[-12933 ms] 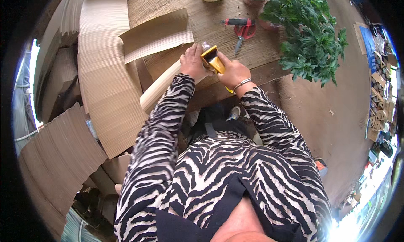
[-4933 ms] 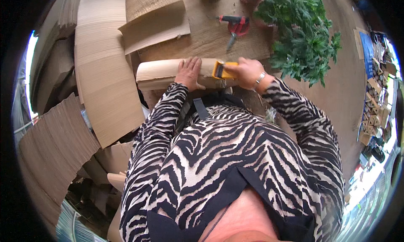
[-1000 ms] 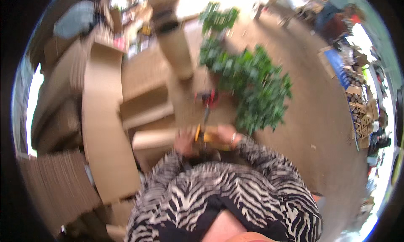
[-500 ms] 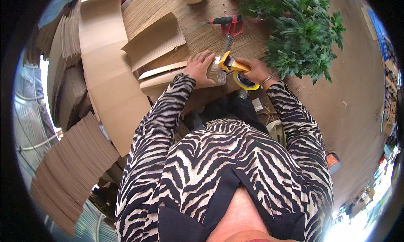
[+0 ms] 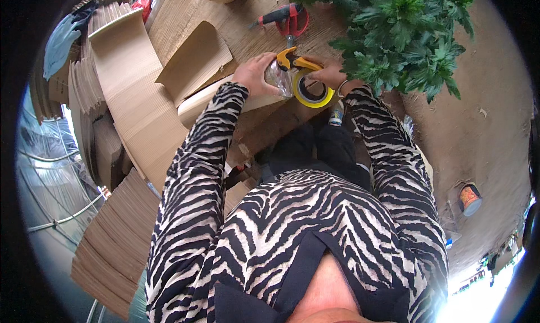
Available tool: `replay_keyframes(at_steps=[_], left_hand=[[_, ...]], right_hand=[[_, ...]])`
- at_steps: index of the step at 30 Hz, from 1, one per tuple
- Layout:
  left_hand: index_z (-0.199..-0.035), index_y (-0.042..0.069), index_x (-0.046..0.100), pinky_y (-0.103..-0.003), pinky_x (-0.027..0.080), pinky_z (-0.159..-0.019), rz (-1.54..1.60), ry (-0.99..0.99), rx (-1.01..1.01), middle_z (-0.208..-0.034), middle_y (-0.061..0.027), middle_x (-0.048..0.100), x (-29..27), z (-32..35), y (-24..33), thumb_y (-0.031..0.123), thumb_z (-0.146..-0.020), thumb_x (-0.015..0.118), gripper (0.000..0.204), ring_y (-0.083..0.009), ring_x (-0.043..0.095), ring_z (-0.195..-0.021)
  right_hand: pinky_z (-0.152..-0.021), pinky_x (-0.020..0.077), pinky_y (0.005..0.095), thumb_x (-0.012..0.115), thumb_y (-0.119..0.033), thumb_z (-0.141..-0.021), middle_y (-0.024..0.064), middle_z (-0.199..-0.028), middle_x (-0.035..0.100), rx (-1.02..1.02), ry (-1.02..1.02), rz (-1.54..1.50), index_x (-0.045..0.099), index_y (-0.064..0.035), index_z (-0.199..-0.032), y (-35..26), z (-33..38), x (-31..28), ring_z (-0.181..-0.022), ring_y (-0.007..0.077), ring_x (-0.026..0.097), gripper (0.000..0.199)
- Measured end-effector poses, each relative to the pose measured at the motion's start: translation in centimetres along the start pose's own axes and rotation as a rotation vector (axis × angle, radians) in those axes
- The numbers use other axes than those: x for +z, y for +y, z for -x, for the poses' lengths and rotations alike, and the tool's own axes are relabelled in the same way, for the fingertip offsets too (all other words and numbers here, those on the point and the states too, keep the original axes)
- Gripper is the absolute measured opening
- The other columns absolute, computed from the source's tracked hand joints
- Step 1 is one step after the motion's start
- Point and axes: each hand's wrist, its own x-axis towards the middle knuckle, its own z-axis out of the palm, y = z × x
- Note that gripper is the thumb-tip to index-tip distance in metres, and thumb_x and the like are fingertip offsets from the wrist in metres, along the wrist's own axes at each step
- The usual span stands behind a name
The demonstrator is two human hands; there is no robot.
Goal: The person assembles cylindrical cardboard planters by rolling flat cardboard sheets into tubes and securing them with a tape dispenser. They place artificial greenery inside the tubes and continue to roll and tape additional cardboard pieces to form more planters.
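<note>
I see a big zebra-striped top (image 5: 315, 210) with dark trim on the near side. The brown ground (image 5: 484, 137) is on the right, and a wooden table (image 5: 322, 33) is at the far middle. A leafy green plant (image 5: 405, 42) leans in at the far right. On my left, a long strip of cardboard (image 5: 135, 81) runs from the far side to the near side, and a thick stack of cardboard (image 5: 115, 238) sits near me. A bent cardboard piece (image 5: 194, 53) lies just right of the strip. The cardboard roll (image 5: 207, 100) is on the table, near its close edge.

The left hand (image 5: 257, 75) grips the roll's right end, thumb on the near side, fingers on the far side. The right hand (image 5: 333, 74) has hold of the yellow tape dispenser (image 5: 304, 63), just right of the roll. I see shiny clear tape (image 5: 279, 78) by the left hand. Past the dispenser lie red scissors (image 5: 289, 33). An orange cup (image 5: 469, 199) is on the ground at the right.
</note>
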Motion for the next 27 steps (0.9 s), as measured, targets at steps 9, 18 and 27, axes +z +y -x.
replay_keyframes(at_steps=[9, 18, 27], left_hand=[[-0.136, 0.014, 0.046, -0.038, 0.043, -0.101, 0.142, -0.083, 0.059, -0.131, -0.0118, 0.055, -0.6, -2.2, -2.4, 0.046, -0.057, 0.086, 0.094, -0.0312, 0.052, -0.122], [-0.135, 0.012, 0.048, -0.038, 0.044, -0.1, 0.158, -0.056, 0.093, -0.131, -0.0107, 0.056, -0.5, -2.3, -3.5, 0.051, -0.059, 0.083, 0.092, -0.0291, 0.055, -0.119], [-0.133, 0.009, 0.049, -0.041, 0.04, -0.103, 0.046, 0.199, 0.103, -0.135, -0.0108, 0.053, 0.7, 1.5, -0.7, 0.056, -0.06, 0.08, 0.092, -0.0289, 0.051, -0.122]], right_hand=[[-0.094, 0.0467, 0.0293, 0.075, -0.016, -0.073, 0.0092, -0.126, 0.061, 0.101, 0.172, -0.106, 0.054, -0.0059, -0.135, 6.7, 12.9, 4.0, -0.107, 0.0161, 0.06, 0.066], [-0.096, 0.0465, 0.0333, 0.074, -0.031, -0.073, 0.0138, -0.122, 0.064, 0.204, -0.026, 0.261, 0.055, -0.0136, -0.134, 5.4, 16.1, 9.4, -0.11, 0.027, 0.063, 0.066], [-0.097, 0.0468, 0.0388, 0.067, -0.039, -0.078, 0.0091, -0.13, 0.059, -0.141, -0.285, 0.935, 0.054, -0.0252, -0.134, 2.2, 1.1, 15.5, -0.112, 0.0316, 0.059, 0.059]])
